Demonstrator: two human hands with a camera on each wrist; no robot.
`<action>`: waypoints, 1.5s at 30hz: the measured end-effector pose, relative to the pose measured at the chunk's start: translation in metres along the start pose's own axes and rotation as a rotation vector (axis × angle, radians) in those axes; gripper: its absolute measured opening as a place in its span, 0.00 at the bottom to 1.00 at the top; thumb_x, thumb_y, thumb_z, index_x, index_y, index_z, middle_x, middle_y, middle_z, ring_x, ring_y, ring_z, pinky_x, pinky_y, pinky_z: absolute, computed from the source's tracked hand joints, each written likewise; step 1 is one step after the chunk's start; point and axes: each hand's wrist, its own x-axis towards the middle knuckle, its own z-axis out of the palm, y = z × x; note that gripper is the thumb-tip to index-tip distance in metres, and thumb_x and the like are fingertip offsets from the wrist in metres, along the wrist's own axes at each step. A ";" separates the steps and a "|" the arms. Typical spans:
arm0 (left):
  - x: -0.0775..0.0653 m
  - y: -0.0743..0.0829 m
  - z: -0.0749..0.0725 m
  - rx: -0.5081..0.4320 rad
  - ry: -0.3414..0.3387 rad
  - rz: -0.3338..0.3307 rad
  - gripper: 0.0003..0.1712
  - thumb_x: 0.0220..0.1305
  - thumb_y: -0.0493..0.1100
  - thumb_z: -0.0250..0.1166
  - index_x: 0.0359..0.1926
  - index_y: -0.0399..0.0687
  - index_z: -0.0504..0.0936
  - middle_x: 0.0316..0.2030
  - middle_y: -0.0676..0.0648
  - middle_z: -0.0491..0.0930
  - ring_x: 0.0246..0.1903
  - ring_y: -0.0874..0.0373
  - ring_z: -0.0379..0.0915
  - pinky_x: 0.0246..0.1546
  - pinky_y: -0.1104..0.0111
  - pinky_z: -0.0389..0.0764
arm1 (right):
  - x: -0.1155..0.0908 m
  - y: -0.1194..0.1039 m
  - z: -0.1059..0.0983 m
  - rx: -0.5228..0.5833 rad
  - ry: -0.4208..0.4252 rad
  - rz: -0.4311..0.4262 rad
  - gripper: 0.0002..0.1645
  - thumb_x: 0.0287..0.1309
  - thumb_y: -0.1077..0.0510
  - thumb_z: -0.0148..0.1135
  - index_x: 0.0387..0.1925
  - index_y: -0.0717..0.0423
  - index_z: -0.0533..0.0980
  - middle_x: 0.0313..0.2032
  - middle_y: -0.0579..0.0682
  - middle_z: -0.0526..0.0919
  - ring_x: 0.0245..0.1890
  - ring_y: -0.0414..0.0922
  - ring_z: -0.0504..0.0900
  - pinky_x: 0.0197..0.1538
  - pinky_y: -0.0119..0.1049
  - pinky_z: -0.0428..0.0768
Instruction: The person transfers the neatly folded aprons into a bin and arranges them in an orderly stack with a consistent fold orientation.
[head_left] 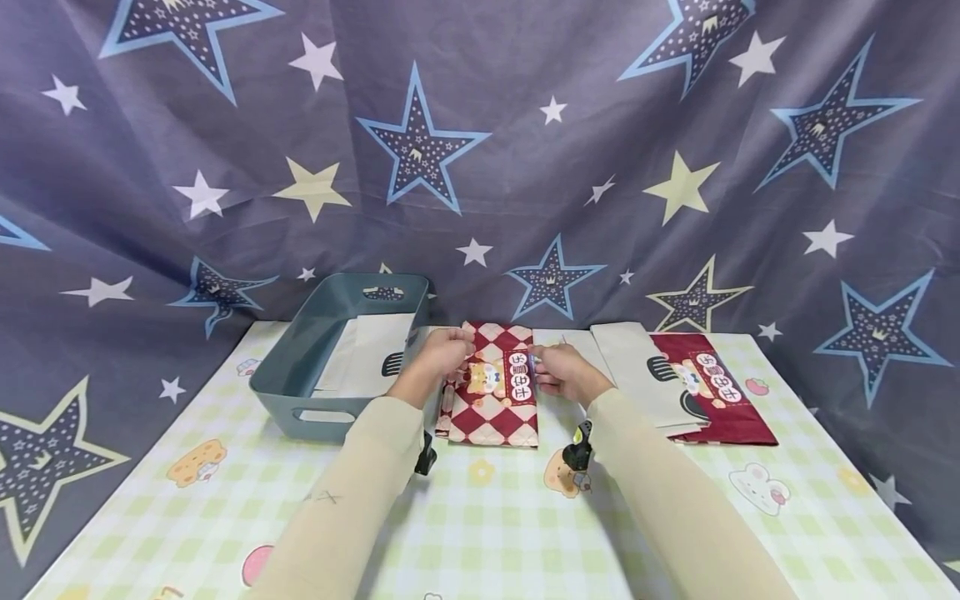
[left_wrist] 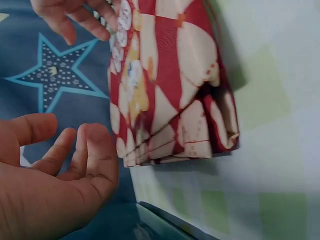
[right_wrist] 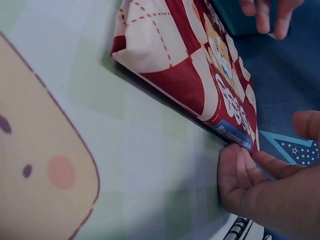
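Note:
A folded red-and-cream checked cloth (head_left: 491, 417) with a bear print and a red panel of white lettering lies flat on the table. My left hand (head_left: 450, 350) is at its left edge; in the left wrist view the loosely bent fingers (left_wrist: 100, 150) stand beside the cloth with nothing between them. On the opposite side, my right hand (head_left: 566, 371) touches the right edge. Seen from the right wrist, its fingertips (right_wrist: 231, 157) meet the cloth's edge near a blue strip, while the thumb stays apart.
Left of the cloth stands a blue-grey plastic basket (head_left: 273, 379) holding a folded white cloth (head_left: 367, 350) with a dark utensil print. To the right, a white cloth (head_left: 637, 367) overlaps a dark red one (head_left: 738, 417). A star-patterned curtain (head_left: 510, 192) hangs behind the table (head_left: 525, 533).

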 end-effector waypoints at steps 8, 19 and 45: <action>0.009 -0.008 -0.001 0.081 0.082 -0.074 0.20 0.72 0.39 0.57 0.61 0.38 0.78 0.51 0.42 0.76 0.36 0.52 0.72 0.40 0.59 0.80 | 0.006 0.001 -0.004 0.001 0.005 0.007 0.24 0.75 0.52 0.55 0.63 0.59 0.62 0.37 0.51 0.73 0.30 0.40 0.74 0.42 0.35 0.79; 0.006 -0.018 0.005 0.201 0.113 -0.090 0.29 0.70 0.41 0.57 0.70 0.37 0.69 0.64 0.36 0.72 0.61 0.44 0.69 0.65 0.53 0.71 | 0.005 0.001 -0.003 -0.026 0.001 0.015 0.26 0.75 0.53 0.55 0.65 0.61 0.61 0.41 0.53 0.73 0.36 0.44 0.75 0.46 0.37 0.81; 0.005 -0.024 0.005 -0.274 0.072 -0.185 0.19 0.72 0.37 0.51 0.60 0.32 0.72 0.42 0.40 0.83 0.35 0.56 0.79 0.35 0.67 0.80 | 0.007 0.001 -0.011 0.033 -0.003 0.038 0.11 0.74 0.56 0.54 0.47 0.61 0.71 0.19 0.43 0.72 0.18 0.36 0.71 0.34 0.32 0.80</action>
